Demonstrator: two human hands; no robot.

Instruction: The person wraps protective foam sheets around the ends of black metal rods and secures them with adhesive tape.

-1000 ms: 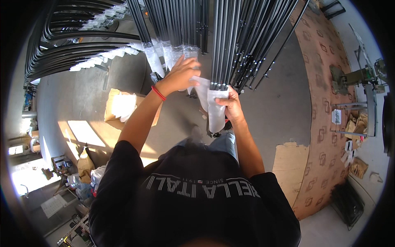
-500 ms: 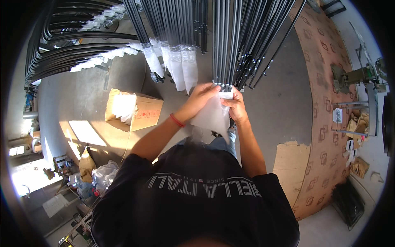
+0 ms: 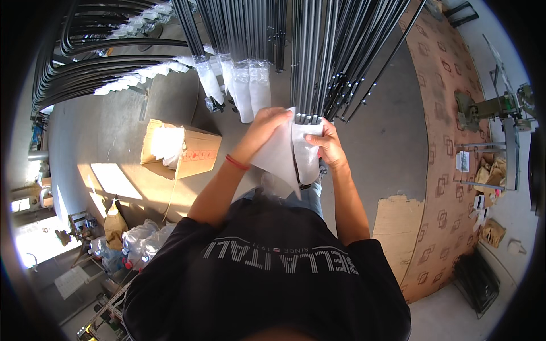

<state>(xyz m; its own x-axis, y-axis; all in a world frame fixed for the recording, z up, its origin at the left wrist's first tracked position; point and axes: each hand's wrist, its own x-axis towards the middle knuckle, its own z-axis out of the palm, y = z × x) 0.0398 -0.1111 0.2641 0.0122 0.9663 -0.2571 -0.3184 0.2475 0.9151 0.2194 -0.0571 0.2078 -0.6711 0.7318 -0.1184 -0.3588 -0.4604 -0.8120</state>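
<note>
In front of my body, a white foam sheet (image 3: 277, 152) hangs beside the ends of several black metal tubes (image 3: 310, 74). My left hand (image 3: 266, 126) pinches the sheet's upper edge and spreads it out to the left. My right hand (image 3: 331, 145) is closed on the foam at the right, its thumb pressing a white foam part (image 3: 306, 149) that lies over the tube ends. A narrow dark gap shows between the two foam parts; whether they join is hidden. The right fingers are mostly behind the foam.
Foam-covered tubes (image 3: 242, 91) hang just left of my hands. Bent black tubes (image 3: 114, 46) with white-wrapped ends fill the far left. An open cardboard box (image 3: 199, 156) with white material stands on the floor. Loose black tubes (image 3: 364, 62) lean at the right, near a patterned brown strip (image 3: 441, 170).
My left hand has drawn its side of the foam left and slightly up, opening a gap from the part under my right thumb. My right hand stays nearly in place.
</note>
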